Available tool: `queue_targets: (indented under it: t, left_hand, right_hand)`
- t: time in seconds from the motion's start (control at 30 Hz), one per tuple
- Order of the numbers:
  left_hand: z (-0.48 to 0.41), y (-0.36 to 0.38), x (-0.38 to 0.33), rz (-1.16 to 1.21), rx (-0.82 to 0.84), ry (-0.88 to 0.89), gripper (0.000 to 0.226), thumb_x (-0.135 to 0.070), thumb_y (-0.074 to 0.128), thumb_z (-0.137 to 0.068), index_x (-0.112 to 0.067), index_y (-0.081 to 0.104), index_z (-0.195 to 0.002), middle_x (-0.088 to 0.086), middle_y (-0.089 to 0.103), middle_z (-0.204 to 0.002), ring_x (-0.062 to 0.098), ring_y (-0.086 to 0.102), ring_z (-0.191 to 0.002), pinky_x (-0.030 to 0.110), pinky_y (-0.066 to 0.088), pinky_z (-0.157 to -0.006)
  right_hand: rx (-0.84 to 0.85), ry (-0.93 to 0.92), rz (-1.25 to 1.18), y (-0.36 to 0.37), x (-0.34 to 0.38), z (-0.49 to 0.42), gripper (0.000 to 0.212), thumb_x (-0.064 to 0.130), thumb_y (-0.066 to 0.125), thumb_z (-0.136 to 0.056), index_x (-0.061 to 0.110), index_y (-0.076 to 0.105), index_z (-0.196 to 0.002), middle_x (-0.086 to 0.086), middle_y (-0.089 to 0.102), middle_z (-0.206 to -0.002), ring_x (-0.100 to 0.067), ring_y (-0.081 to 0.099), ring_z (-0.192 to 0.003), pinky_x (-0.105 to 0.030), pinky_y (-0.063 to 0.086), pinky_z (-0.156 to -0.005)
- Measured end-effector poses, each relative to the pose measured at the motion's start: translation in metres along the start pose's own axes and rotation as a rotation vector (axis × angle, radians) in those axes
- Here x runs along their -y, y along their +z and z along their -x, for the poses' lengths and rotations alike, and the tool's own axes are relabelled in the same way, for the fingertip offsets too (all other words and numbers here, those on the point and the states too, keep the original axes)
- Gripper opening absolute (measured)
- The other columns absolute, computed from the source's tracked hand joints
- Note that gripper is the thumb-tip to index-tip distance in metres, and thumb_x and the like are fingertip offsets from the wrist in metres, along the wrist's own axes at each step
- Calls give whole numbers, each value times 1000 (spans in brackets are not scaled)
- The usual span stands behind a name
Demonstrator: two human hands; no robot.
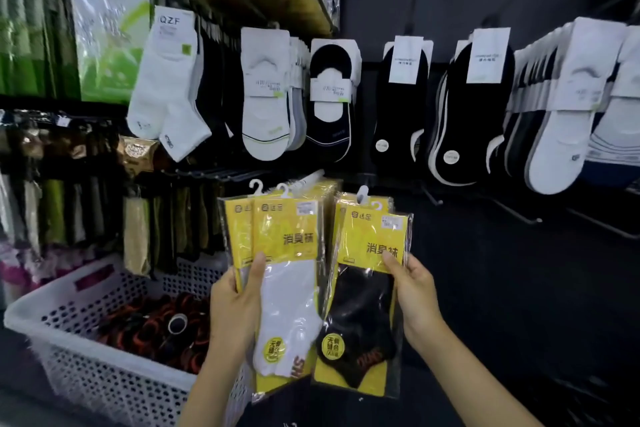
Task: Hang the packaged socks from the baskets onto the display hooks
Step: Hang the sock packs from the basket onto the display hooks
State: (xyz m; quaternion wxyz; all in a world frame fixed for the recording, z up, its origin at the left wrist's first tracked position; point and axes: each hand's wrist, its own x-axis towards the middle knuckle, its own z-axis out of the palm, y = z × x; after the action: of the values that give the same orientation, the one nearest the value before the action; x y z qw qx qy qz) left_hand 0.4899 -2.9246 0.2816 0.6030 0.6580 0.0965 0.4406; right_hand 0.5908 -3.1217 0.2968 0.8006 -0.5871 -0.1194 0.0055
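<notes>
Gripping a stack of white-sock packs [291,291] in the left hand [237,305], with the thumb lying across the front at the foot of the yellow card and the fingers curling round behind. Holding the stack upright, with its white plastic hangers [257,188] pointing up. Just beside it, pinching the black-sock packs [362,319] with the right hand [417,295], thumb pressing on the yellow card, fingers wrapping behind the right edge. Holding both lots side by side, edges touching or nearly so, in front of the dark display wall and below the rows of socks. Showing, at lower left, a white perforated basket [104,385] holding dark rolled items [156,329] with orange bands. Showing above, across the wall, hanging no-show socks [266,97] in white and black. Showing at right, near the black-sock packs, display hooks [536,219] jutting out from the wall.
</notes>
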Motion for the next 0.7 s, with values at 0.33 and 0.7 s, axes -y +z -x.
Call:
queue_targets:
  t: [0.33, 0.7]
  left_hand:
    - [-17, -19, 0, -16, -159, 57, 50, -40, 54, -89, -17, 24, -56, -12, 21, -38, 3, 20, -33, 10, 19, -34]
    - [-15, -7, 1, 71, -125, -47, 48, -39, 55, -89, -13, 30, -59, 2, 30, -48, 9, 31, -40, 17, 29, -40]
  right_hand:
    - [-53, -25, 208, 18, -13, -60, 14, 20, 57, -94, 15, 67, -102, -3, 73, -98, -18, 69, -92, -33, 55, -81]
    - [-404, 119, 350, 4, -42, -106, 34, 40, 73, -80, 11, 63, -96, -4, 65, -96, -18, 57, -85, -31, 48, -71]
